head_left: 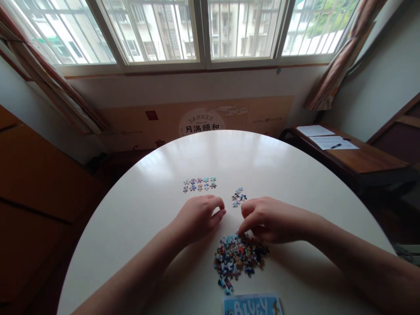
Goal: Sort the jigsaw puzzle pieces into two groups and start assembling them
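Note:
A heap of small jigsaw puzzle pieces (pixel 241 258) lies on the white round table (pixel 131 245), close to me. At its far edge is my right hand (pixel 265 218), with one finger stretched down onto the pieces and the others bent; no piece shows in its grip. My left hand (pixel 200 218) rests just left of the heap, fingers curled and thumb near the index finger. What it may hold is hidden. Beyond my left hand, several puzzle pieces (pixel 199 184) lie in two neat rows. A small loose cluster of pieces (pixel 239 197) sits beyond my right hand.
A blue box marked BLUEY (pixel 252 305) lies at the table's near edge. To the right, a wooden desk (pixel 374 153) carries papers (pixel 328 142) and a pen (pixel 336 146). Barred windows (pixel 203 30) and curtains (pixel 344 61) are behind the table.

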{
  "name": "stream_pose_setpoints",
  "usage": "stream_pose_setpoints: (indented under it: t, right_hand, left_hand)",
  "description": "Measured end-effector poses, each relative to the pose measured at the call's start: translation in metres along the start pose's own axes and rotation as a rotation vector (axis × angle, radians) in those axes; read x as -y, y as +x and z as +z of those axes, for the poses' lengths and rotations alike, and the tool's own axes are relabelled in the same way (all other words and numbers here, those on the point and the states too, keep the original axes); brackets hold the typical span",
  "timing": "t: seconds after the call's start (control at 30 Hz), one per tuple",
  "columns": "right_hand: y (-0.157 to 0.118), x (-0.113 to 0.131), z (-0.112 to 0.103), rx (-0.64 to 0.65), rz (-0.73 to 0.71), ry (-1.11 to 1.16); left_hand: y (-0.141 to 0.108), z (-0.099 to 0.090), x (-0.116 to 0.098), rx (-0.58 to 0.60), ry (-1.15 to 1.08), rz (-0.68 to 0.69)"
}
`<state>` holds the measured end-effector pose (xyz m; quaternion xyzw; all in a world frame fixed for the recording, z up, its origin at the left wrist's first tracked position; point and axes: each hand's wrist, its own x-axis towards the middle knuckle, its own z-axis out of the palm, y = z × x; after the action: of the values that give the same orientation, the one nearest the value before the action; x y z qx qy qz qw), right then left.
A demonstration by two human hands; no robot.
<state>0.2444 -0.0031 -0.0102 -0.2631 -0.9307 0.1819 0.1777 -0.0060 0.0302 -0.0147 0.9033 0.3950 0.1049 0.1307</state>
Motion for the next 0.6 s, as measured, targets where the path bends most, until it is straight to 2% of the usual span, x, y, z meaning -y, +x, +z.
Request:
stream_pose_setpoints:
  t: [0.13,0.3,0.6]
  right_hand:
    - [0.0,-0.007,0.001,-0.011,0.092,-0.075]
    - [-0.001,-0.012,0.001,-0.041,0.118,-0.037]
    - [-0.002,-0.018,0.003,-0.098,0.113,-0.022]
  left_hand:
    - [-0.002,-0.005,0.003,0.105,0.012,0.104]
    - [-0.003,-0.012,0.0,0.152,-0.024,0.105]
    - [-0.004,-0.01,0.002,0.166,-0.023,0.14]
